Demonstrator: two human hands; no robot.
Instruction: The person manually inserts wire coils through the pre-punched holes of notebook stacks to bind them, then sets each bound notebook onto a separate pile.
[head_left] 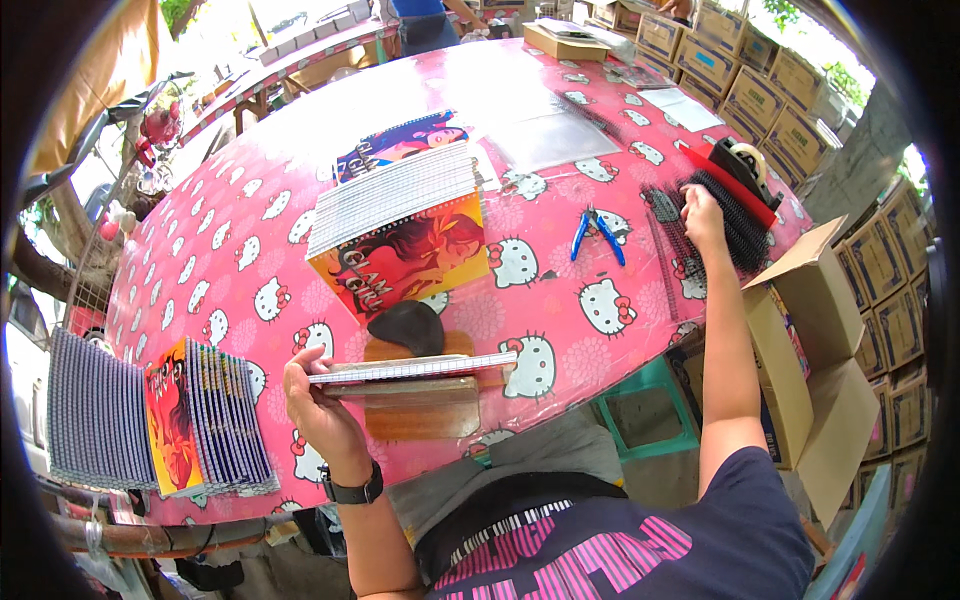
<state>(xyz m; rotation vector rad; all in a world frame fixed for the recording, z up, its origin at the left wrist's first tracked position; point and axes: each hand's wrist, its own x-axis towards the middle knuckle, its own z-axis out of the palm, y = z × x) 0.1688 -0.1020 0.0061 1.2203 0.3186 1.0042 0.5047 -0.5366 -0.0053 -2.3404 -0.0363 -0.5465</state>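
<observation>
My left hand (pixel 325 415), with a dark watch on its wrist, grips one end of an unbound notebook (pixel 420 369). The notebook stands on edge over a wooden block (pixel 423 420), its punched edge facing up. A dark rounded object (pixel 408 326) lies just behind it. Off to the right, my right hand (pixel 704 217) reaches over a pile of black spiral binding coils (pixel 733 222), its fingers closed on a coil at the pile's left side. Blue-handled pliers (pixel 597 238) lie between my hands on the pink tablecloth (pixel 560 390).
A stack of colourful-covered notebooks (pixel 400 235) stands mid-table; bound notebooks (pixel 205 415) line the left edge. Clear plastic sheets (pixel 550 140) lie farther back. A tape dispenser (pixel 748 165) sits beyond the coils. An open carton (pixel 800 340) stands right, beside a green stool (pixel 650 410).
</observation>
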